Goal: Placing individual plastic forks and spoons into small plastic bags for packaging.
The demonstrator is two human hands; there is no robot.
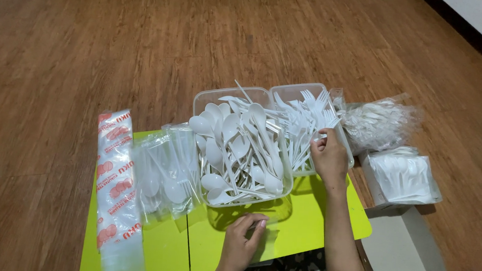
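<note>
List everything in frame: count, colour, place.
spoon tub: 1, clear, table centre, heaped with white spoons
fork tub: 1, clear, right of spoon tub, full of white forks
sleeve stack: 1, clear with red print, table's left edge
packed sets: a few, clear wrap, between sleeve stack and spoon tub
table: 1, lime green, bottom centre
cutlery bag: 1, clear, floor right of fork tub
napkin pack: 1, white, floor below cutlery bag
box: 1, white, floor at right
floor: brown wood
left hand: on a clear wrapper on table
right hand: fingers pinching a fork at fork tub
</note>
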